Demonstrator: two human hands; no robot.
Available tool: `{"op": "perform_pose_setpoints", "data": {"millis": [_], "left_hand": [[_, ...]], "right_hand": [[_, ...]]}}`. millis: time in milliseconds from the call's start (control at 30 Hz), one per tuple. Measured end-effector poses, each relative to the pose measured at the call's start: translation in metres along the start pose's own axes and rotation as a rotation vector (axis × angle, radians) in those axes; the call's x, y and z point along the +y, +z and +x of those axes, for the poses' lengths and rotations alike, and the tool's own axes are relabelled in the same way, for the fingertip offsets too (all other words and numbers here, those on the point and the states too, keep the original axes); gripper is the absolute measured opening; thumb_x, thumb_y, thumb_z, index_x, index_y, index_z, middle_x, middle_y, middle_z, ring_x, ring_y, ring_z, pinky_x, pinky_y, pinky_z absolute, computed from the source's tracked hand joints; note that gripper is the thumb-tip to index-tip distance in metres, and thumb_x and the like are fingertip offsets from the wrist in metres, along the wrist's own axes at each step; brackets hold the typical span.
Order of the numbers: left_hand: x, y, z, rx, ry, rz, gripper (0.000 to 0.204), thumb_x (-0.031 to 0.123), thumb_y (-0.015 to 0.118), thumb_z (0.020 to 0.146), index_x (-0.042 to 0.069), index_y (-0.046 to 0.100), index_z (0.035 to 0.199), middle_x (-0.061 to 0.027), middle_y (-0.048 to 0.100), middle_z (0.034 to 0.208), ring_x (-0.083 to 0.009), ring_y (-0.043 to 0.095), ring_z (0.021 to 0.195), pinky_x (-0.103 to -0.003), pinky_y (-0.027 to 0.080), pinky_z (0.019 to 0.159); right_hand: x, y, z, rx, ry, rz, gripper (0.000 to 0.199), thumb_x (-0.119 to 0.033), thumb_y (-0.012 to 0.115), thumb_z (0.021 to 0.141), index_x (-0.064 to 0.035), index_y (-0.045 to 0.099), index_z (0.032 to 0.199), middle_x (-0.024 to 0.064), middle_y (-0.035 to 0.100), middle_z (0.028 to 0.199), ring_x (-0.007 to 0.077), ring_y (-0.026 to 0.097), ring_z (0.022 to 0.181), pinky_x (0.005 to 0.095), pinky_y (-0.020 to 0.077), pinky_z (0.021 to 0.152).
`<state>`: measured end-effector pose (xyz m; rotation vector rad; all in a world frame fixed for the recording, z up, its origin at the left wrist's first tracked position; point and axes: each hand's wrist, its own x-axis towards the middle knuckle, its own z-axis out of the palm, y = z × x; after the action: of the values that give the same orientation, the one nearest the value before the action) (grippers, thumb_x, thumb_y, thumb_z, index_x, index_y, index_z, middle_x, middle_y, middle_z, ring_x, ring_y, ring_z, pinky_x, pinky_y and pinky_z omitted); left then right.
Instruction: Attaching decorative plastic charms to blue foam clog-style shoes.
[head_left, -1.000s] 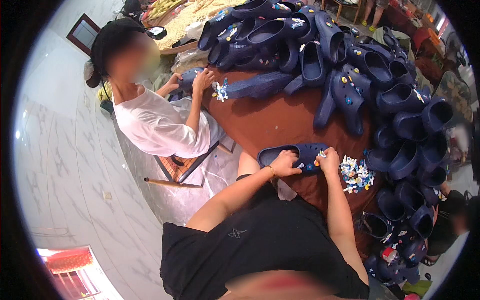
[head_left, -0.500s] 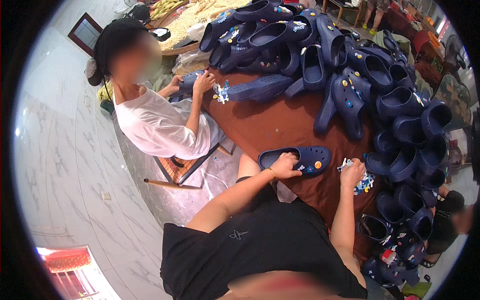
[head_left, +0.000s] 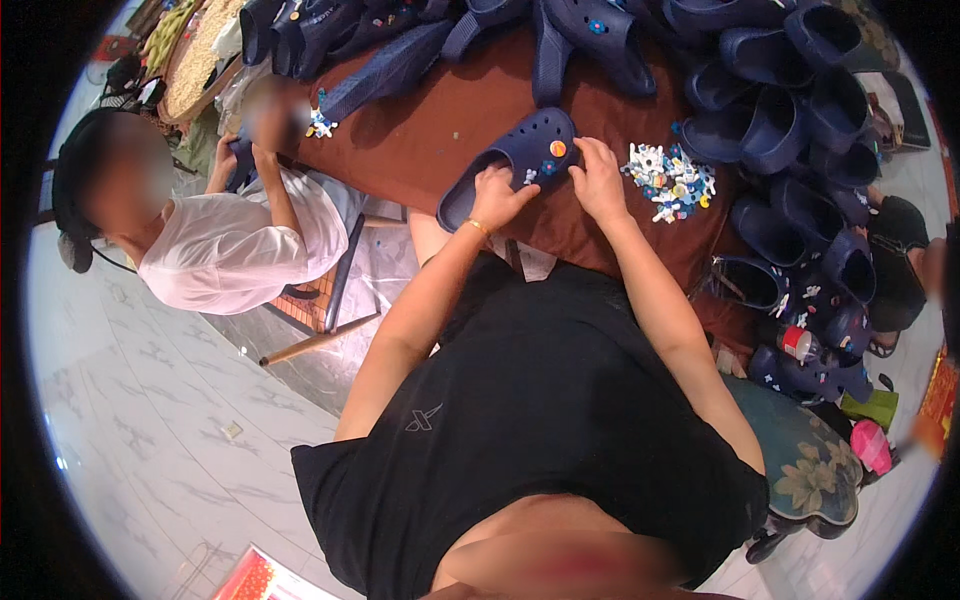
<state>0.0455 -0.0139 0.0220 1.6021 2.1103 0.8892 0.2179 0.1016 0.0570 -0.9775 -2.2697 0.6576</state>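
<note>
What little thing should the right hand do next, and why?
Maybe the right hand should move over the navy clog, to a bare hole: only some holes have charms, and the left hand steadies it. I can't tell whether the right hand holds a charm.

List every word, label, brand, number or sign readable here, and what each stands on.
No text is clear enough to quote.
Black shirt: small outlined emblem, no readable word.
Red bottle label: too small to read.
Charm pile: too small to read.
Navy clog: no readable lettering.
Red patterned item, right edge: too blurred.
</note>
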Motion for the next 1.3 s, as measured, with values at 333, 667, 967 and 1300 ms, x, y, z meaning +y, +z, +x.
{"op": "perform_pose_setpoints", "data": {"millis": [333,667,967,1300], "left_hand": [[0.002,0.006,-0.003,-0.043,-0.012,0.176,0.041,0.039,0.071,0.064,0.001,0.068,0.078,-0.0202,0.062,0.092,-0.0370,0.053,0.093,-0.048,0.038,0.084],[-0.001,0.008,-0.004,-0.013,0.010,0.075,0.041,0.040,0.071,0.068,0.001,0.067,0.080,-0.0157,0.063,0.094,-0.0344,0.054,0.098,-0.046,0.040,0.084],[0.005,-0.003,-0.004,-0.027,0.011,0.018,0.046,0.040,0.071,0.070,-0.001,0.064,0.088,-0.0207,0.060,0.099,-0.0383,0.052,0.099,-0.046,0.037,0.087],[0.005,-0.001,-0.005,0.004,-0.007,0.043,0.041,0.039,0.071,0.070,0.000,0.067,0.084,-0.0186,0.063,0.094,-0.0361,0.054,0.099,-0.046,0.038,0.087]], "right_hand": [[-0.009,0.029,0.021,-0.109,-0.179,-0.129,0.038,0.001,0.063,0.071,-0.0014,0.057,0.109,0.0168,0.058,0.108,0.0356,0.052,0.107,0.0435,0.0410,0.094],[0.022,0.031,0.035,-0.254,-0.085,0.112,0.019,0.001,0.064,0.072,-0.0018,0.048,0.082,0.0187,0.051,0.081,0.0365,0.055,0.078,0.0442,0.0451,0.068],[0.001,0.024,-0.002,-0.279,0.043,0.358,0.017,-0.006,0.067,0.071,-0.0013,0.053,0.082,0.0102,0.053,0.070,0.0212,0.054,0.063,0.0327,0.0459,0.061],[-0.032,0.029,-0.006,-0.097,0.008,0.110,0.037,0.003,0.061,0.072,0.0008,0.050,0.108,0.0211,0.048,0.105,0.0400,0.052,0.098,0.0444,0.0445,0.084]]}}
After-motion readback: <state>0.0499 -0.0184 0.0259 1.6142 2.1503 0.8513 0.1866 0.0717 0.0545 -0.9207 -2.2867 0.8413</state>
